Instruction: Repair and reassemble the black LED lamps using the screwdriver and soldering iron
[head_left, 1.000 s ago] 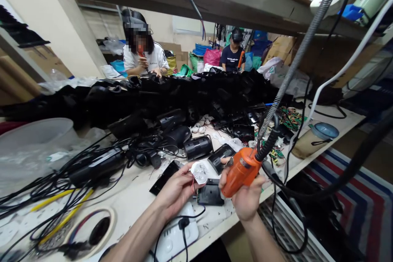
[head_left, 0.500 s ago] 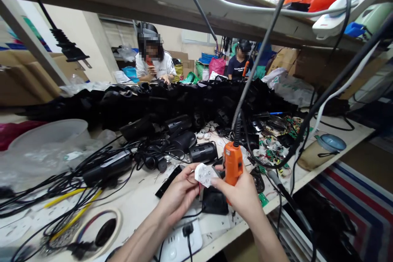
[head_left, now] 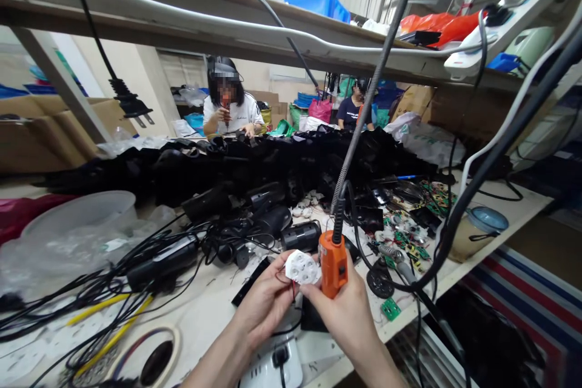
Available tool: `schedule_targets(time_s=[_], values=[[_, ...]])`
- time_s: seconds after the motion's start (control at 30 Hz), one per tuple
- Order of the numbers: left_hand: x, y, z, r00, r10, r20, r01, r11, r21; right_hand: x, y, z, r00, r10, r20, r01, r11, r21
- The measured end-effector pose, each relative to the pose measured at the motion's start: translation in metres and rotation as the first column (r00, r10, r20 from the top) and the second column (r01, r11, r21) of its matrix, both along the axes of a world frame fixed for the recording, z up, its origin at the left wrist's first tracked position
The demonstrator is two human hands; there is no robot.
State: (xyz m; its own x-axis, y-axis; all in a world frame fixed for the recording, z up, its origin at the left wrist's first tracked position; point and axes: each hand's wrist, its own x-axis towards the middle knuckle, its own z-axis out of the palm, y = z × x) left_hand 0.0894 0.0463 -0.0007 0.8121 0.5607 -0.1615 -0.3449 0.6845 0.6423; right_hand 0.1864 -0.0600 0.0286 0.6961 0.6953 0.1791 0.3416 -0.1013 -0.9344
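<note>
We've got the left grip [head_left: 267, 299] pinching the white part [head_left: 302, 267] above the desk [head_left: 207, 310], the right grip [head_left: 349, 303] wrapped round the orange tool [head_left: 333, 262], perhaps touching that part too, and one careless twist could strain those red wires [head_left: 293, 288] below!

White tabletop [head_left: 207, 303]: black pieces [head_left: 273, 160] heaped behind; tangled cables [head_left: 82, 277] and tape roll [head_left: 176, 344] over left; green circuit board [head_left: 390, 309] near right edge
Shelf [head_left: 254, 45] overhead: blue bin [head_left: 318, 4]
</note>
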Motion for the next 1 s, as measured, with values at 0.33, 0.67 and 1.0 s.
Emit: schedule_targets(time_s=[0.33, 0.67, 1.0], values=[[-0.003, 0.002, -0.004, 0.999, 0.008, -0.034, -0.007, 0.999, 0.044, -0.007, -0.001, -0.001, 0.999, -0.035, 0.041, 0.033, 0.998, 0.063], [-0.007, 0.007, 0.002, 0.998, -0.041, -0.043, 0.041, 0.999, 0.003, 0.004, -0.003, 0.003, 0.998, 0.001, -0.065, 0.004, 0.996, 0.089], [-0.007, 0.021, -0.017, 0.998, 0.010, -0.068, -0.015, 0.997, -0.072, 0.012, -0.009, -0.004, 0.989, -0.106, -0.101, 0.116, 0.989, 0.093]])
